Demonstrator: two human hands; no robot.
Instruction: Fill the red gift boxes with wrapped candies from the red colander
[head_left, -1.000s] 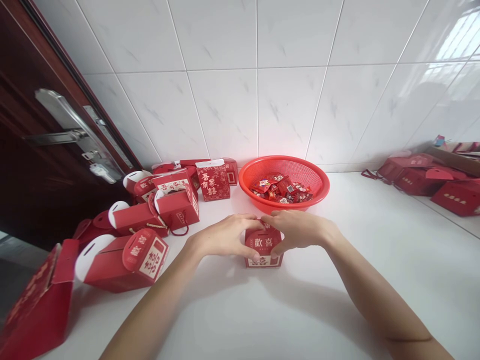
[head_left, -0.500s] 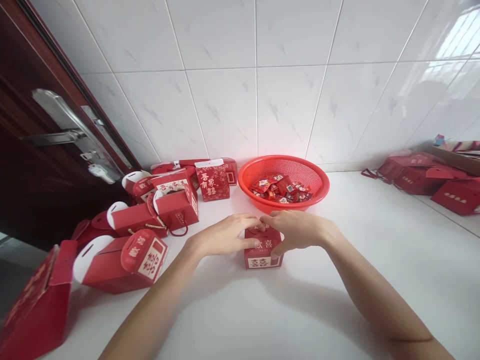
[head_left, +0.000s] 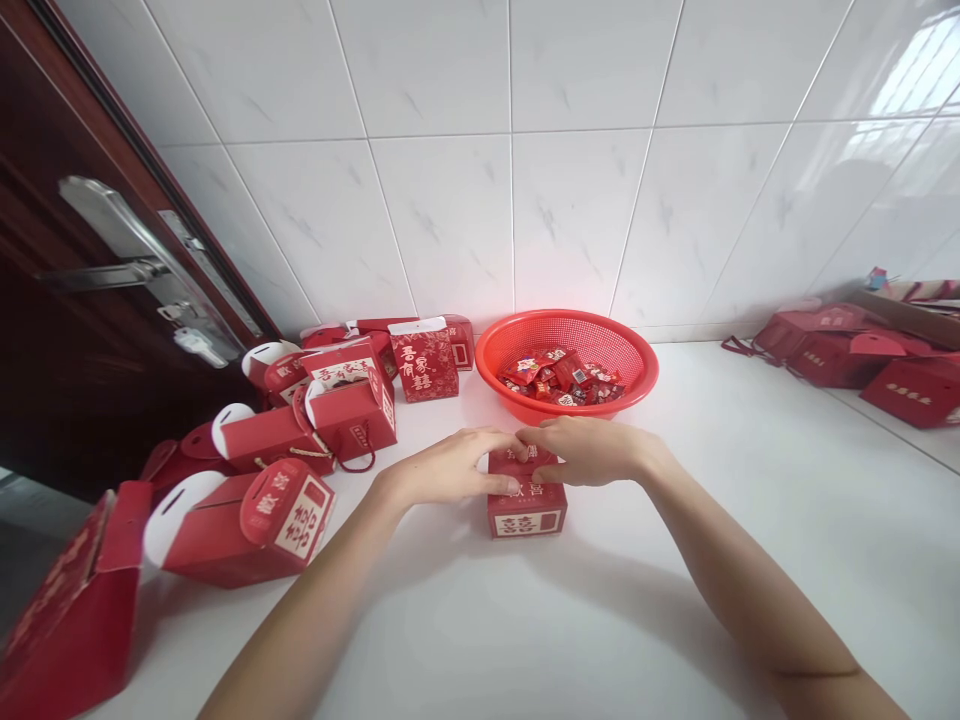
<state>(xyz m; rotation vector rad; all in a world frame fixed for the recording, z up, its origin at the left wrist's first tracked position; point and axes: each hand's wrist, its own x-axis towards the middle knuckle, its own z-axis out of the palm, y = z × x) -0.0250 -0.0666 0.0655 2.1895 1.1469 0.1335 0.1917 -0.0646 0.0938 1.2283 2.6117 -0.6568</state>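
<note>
A small red box with a cream label stands on the white counter, in front of the candy basket. My left hand touches its top from the left, thumb on the upper face and fingers at the far flap. From the right my right hand rests on the same top, its thumb near the middle and its fingertips meeting those of my left hand. Both hands are closed on the box's top flaps, and the fingers partly cover these.
Behind the box sits a red plastic basket with wrapped candies. Several red boxes crowd the left side, beside a dark door with keys. More red boxes lie at the far right. A tiled wall rises behind.
My right thumb has moved from the box's front right edge up and inward onto its top. My left hand has barely moved.
</note>
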